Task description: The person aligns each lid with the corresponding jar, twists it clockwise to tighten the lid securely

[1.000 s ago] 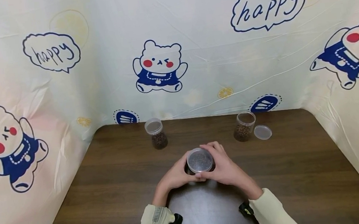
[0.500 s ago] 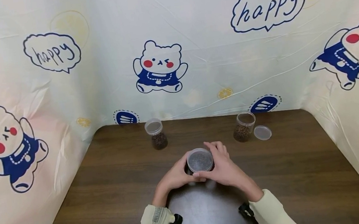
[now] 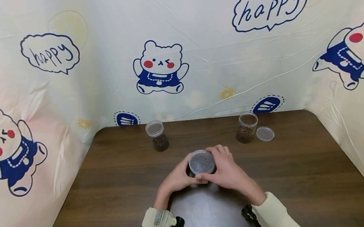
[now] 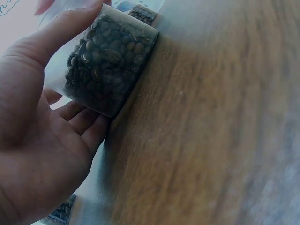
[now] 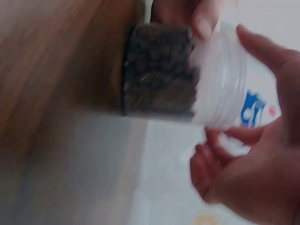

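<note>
A clear plastic jar [image 4: 105,58] stands upright near the middle of the table, partly filled with dark coffee beans [image 5: 159,70]. Its translucent lid [image 3: 201,162] is on top. My left hand [image 3: 177,176] grips the jar's body from the left, thumb on the near side and fingers round behind. On the other side, my right hand [image 3: 227,169] holds the lid's rim between thumb and fingers. In the right wrist view, the right thumb [image 5: 265,49] and fingertips sit at opposite sides of the ribbed top.
At the back left stands a lidded jar [image 3: 158,136] of coffee beans. An uncovered jar [image 3: 246,131] of beans is at the back right, with a loose lid [image 3: 265,134] lying beside it. A printed cloth [image 3: 204,67] hangs behind the brown table [image 3: 306,174].
My right fingers reached away from the lid's far edge half a second ago, and now they are back at the rim. The left hand and jar have stayed in place.
</note>
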Motion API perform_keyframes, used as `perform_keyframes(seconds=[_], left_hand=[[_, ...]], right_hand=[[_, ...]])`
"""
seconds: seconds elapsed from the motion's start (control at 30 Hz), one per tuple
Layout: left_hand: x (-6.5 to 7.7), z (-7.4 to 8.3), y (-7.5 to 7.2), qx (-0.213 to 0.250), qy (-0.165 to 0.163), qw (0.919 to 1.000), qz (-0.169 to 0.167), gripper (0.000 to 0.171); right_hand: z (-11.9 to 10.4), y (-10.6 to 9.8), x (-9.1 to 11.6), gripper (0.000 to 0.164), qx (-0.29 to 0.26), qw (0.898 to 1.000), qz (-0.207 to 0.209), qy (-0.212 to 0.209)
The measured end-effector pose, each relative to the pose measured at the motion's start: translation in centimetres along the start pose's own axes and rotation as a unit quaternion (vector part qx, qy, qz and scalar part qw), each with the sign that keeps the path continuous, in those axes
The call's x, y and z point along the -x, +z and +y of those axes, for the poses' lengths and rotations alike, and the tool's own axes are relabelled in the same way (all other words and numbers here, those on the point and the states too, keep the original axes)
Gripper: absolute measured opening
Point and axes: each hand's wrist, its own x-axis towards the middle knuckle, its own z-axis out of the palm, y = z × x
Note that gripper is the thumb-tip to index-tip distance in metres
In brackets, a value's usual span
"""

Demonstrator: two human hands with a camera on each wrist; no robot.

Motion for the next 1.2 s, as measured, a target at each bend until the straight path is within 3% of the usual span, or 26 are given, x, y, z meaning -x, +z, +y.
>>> perform_keyframes(seconds=[0.13,0.2,0.27,0.37,0.5,0.63,0.77,0.9,1.03,1.2], left_hand=[[0.0,0.0,-0.1,0.005,0.003,1.0000,-0.001,0.088],[-0.1,0.0,-0.1,0.004,0.004,1.0000,-0.001,0.088],[-0.2,-0.1,-0.1,-0.001,0.008,1.0000,-0.001,0.086],[-0.2,-0.1,-0.1,-0.011,0.002,0.9999,-0.004,0.086],[-0.2,0.0,0.0,-0.012,-0.006,0.9999,-0.006,0.089],[-0.1,0.0,0.1,-0.002,-0.007,1.0000,-0.004,0.092],[0.0,0.0,0.1,0.003,-0.010,0.9999,-0.002,0.093],[-0.1,0.0,0.1,0.000,-0.009,1.0000,-0.002,0.094],[-0.1,0.0,0.0,-0.003,-0.005,1.0000,-0.003,0.090],[-0.1,0.0,-0.1,0.004,0.002,1.0000,-0.001,0.089]], right_hand=[[-1.5,0.5,0.5,0.089,0.105,0.994,0.040,0.007],[-1.8,0.5,0.5,0.092,0.125,0.991,0.041,0.012],[-1.7,0.2,0.4,0.096,0.102,0.994,0.026,0.023],[-1.0,-0.6,0.2,0.102,0.023,0.999,-0.013,0.032],[0.6,-1.4,-0.2,0.102,-0.072,0.996,-0.058,-0.004],[1.7,-1.6,-0.5,0.095,-0.111,0.990,-0.079,-0.048],[2.0,-1.6,-0.5,0.088,-0.111,0.988,-0.076,-0.072],[1.4,-1.4,-0.5,0.084,-0.072,0.993,-0.059,-0.070],[0.0,-0.7,-0.1,0.087,-0.004,0.999,-0.029,-0.035],[-1.7,0.7,0.5,0.091,0.091,0.996,0.026,-0.007]])
